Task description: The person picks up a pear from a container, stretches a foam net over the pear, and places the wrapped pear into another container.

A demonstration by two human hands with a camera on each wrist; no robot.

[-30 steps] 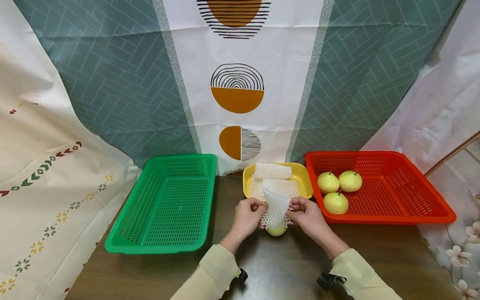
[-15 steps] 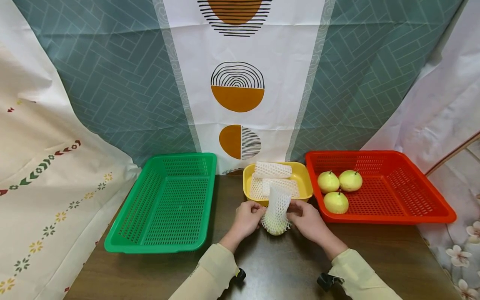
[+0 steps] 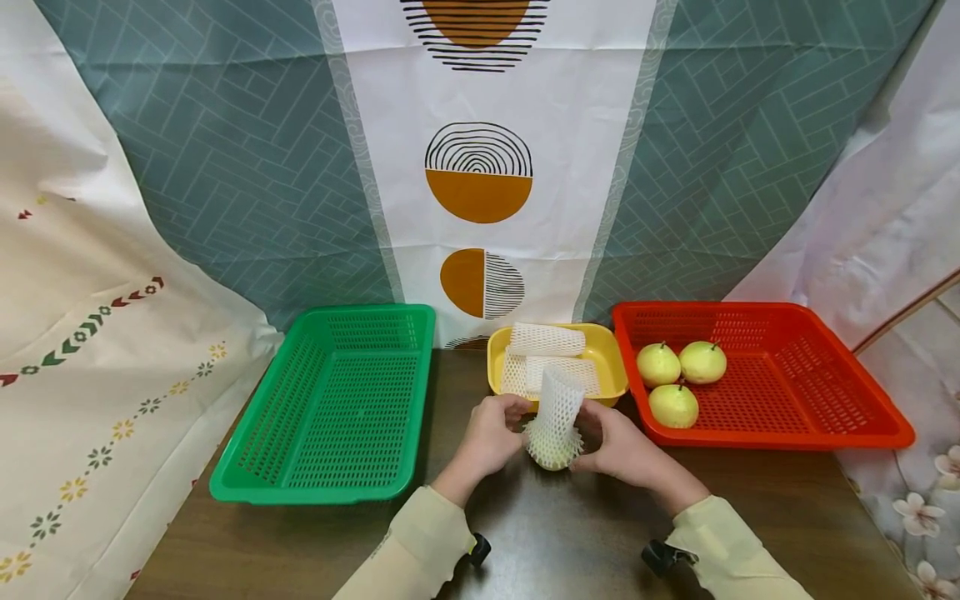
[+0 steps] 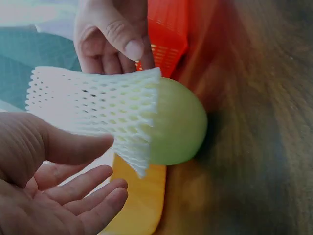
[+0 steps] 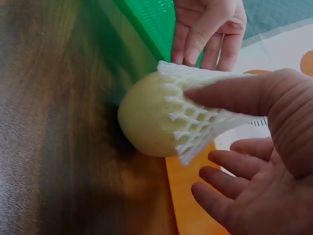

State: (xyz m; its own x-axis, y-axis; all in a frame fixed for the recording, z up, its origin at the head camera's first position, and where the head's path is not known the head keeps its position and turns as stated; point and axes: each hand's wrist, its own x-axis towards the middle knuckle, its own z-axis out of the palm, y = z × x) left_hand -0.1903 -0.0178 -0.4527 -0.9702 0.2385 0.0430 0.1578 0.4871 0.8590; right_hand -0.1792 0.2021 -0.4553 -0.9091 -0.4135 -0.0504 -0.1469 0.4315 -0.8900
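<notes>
A pale yellow-green pear (image 3: 553,463) rests on the brown table, its lower part bare in both wrist views. White foam netting (image 3: 559,404) covers its upper part, the loose tube standing above it. My left hand (image 3: 489,437) is beside the netting on the left, thumb and fingers spread apart and relaxed, pinching nothing. On the other side, my right hand (image 3: 622,446) has loose, parted fingers; in the right wrist view its thumb (image 5: 230,97) lies over the netting's flared edge, and I cannot tell whether it touches.
Behind the pear is a yellow tray (image 3: 611,379) with more foam nets (image 3: 547,340). A red basket (image 3: 780,437) on the right holds three pears (image 3: 673,407). A green basket (image 3: 352,417) stands on the left. Patterned cloth (image 3: 480,100) hangs behind.
The netting has come down over the pear and its edge flares around it. Both hands, earlier pinching the netting's edge, have let go and spread their fingers beside it.
</notes>
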